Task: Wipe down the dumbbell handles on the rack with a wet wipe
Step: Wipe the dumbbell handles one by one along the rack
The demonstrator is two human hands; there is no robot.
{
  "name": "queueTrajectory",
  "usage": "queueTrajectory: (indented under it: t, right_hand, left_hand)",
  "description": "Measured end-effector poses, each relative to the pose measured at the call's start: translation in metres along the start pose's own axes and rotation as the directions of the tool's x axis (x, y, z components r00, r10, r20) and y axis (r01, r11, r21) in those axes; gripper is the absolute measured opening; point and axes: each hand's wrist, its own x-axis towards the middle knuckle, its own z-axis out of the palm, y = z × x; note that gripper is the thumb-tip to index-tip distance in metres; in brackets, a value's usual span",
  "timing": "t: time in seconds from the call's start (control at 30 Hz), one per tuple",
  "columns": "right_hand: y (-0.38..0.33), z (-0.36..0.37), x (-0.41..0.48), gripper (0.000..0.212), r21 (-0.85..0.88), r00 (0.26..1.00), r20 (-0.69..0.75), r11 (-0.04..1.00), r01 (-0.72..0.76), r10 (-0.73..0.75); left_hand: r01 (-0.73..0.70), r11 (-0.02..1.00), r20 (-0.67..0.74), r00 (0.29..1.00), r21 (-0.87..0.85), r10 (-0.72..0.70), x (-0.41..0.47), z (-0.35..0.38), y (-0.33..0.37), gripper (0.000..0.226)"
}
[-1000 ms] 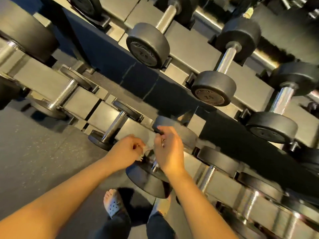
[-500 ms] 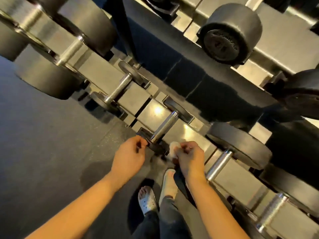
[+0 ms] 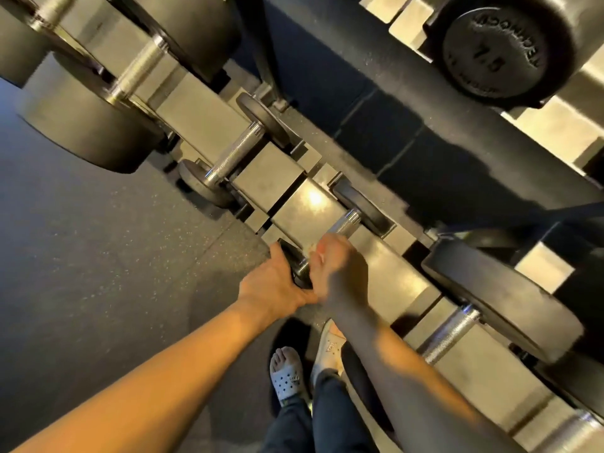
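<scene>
Head view: the camera looks steeply down at the lower tier of a dumbbell rack (image 3: 310,207) that runs from upper left to lower right.

The small dumbbell (image 3: 359,206) being worked on lies in its cradle near the middle of the picture. The left hand (image 3: 277,287) grips its near head, with the fingers curled round the dark disc. The right hand (image 3: 340,269) is motion-blurred and closed over the near part of the knurled handle (image 3: 344,223), so only the far end of the handle shows bare. A pale scrap at the fingers of this hand looks like the wet wipe (image 3: 311,249); it is pressed against the handle, but the blur hides its shape.

Just to the left on the same tier lies another small dumbbell with a chrome handle (image 3: 235,155), apart from both hands. A much larger dumbbell (image 3: 500,299) sits to the right, and another large one (image 3: 88,125) at upper left. On the tier above, a dumbbell head marked 7.5 (image 3: 500,50) faces the camera.

Below the forearms, on the dark speckled floor (image 3: 98,256), the person's feet wear pale perforated clogs (image 3: 286,380) and dark trousers.
</scene>
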Motion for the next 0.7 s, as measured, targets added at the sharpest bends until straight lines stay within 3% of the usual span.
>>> queueTrajectory:
  t: [0.07,0.13,0.2,0.3,0.4,0.47,0.53,0.6,0.63,0.7]
  right_hand:
    - [0.007,-0.009,0.011,0.01,0.0,0.974,-0.202,0.994,0.106,-0.104]
    - [0.013,-0.01,0.017,0.014,0.056,0.959,-0.266,0.991,0.119,-0.1]
    - [0.018,0.004,0.009,0.013,0.054,0.961,-0.216,0.981,0.187,-0.172]
    - [0.021,0.023,-0.01,0.011,0.116,0.954,0.023,0.949,0.294,-0.298]
    - [0.038,0.016,0.007,0.013,0.082,0.908,0.009,0.905,0.416,-0.419]
    - [0.046,0.004,0.022,0.011,0.069,0.915,-0.164,0.921,0.384,-0.369]
    - [0.043,-0.003,0.021,0.009,0.168,0.934,-0.297,0.952,0.256,-0.199]
    - [0.028,0.002,0.004,0.011,0.323,0.99,-0.143,0.946,0.037,0.01]
    - [0.021,0.006,-0.005,0.011,0.341,0.999,-0.028,0.94,-0.013,0.023]
    - [0.013,0.013,-0.021,0.011,0.291,0.992,0.108,0.956,0.027,-0.061]
  left_hand:
    - [0.04,0.998,0.049,0.998,0.04,-0.042,0.001,-0.004,0.001,0.118]
    - [0.072,0.993,0.072,0.994,0.091,-0.079,0.002,-0.01,0.006,0.121]
    - [0.087,0.984,0.102,0.989,0.157,-0.104,0.002,-0.014,0.012,0.118]
    - [0.086,0.962,0.119,0.986,0.259,-0.12,0.005,-0.018,0.018,0.114]
    - [0.093,0.954,0.105,0.986,0.284,-0.127,0.004,-0.018,0.019,0.118]
    - [0.093,0.949,0.099,0.987,0.3,-0.128,0.004,-0.018,0.02,0.117]
    - [0.092,0.943,0.09,0.988,0.32,-0.126,0.004,-0.018,0.021,0.117]
    - [0.089,0.939,0.076,0.99,0.332,-0.121,0.005,-0.016,0.021,0.121]
    - [0.087,0.938,0.069,0.991,0.336,-0.117,0.006,-0.015,0.02,0.12]
    - [0.08,0.934,0.061,0.992,0.349,-0.108,0.006,-0.014,0.019,0.112]
